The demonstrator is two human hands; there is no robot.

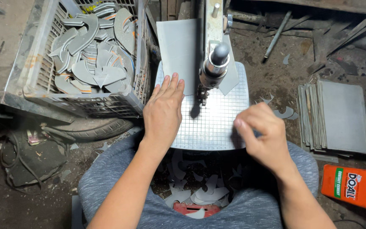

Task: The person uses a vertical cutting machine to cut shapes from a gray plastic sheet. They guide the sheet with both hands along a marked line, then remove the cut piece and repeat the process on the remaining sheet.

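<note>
left hand lies flat, fingers stretched out and together, pressing down on the left side of the grid sheet that sits on the little work table in front of the person. right hand is at the sheet's right edge with the fingers curled in, pinching that edge, though how the fingertips actually grip it is hidden under the hand. the cutter head hangs from a metal post right over the middle of the sheet, its tip touching down between the two hands, closer to the left one. a plain grey sheet lies further back under the post, and another grey piece pokes out to the right of the cutter. on the left a plastic crate is full of curved grey cutouts, some with orange marks. on the right, on the dirty floor, there's a stack of grey sheets, and near it an orange can. more curved offcuts are piled on the floor by the person's lap, and an old tyre sits under the crate.
</note>
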